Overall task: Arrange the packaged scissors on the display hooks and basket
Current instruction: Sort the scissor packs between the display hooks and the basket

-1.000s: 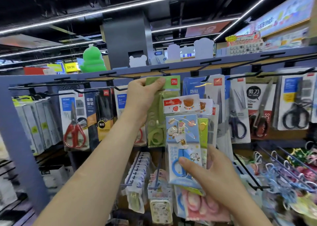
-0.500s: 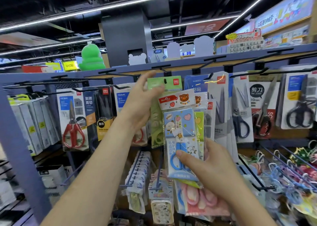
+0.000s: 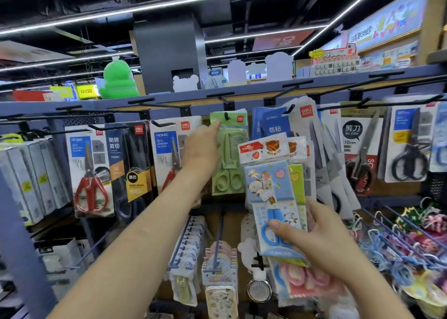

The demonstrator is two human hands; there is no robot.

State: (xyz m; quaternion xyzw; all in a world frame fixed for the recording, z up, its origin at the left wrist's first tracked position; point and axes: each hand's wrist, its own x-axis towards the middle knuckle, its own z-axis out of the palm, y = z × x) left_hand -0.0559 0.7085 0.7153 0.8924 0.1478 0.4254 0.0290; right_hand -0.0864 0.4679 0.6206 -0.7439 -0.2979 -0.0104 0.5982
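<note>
Red-handled scissors (image 3: 90,193) hang in their card near the left end of the display rack (image 3: 12,197), and I leave them alone. My left hand (image 3: 202,149) is released, its fingers stretched flat against the upper left corner of the green scissors pack (image 3: 229,164). That pack hangs by its hole on a black hook (image 3: 226,116) under the rack's top edge, about midway along. I judge the step to be seating this pack. I would push near the hole, not low on the card, so it slides back along the peg square instead of swinging. Just to the right, my right hand (image 3: 324,236) is grasping a bundle of children's scissors packs (image 3: 268,188), thumb across the blue handles, in front of the hanging stock. I'd hold that bundle low, clear of the green card. Black-handled scissors (image 3: 408,165) hang toward the right end.
</note>
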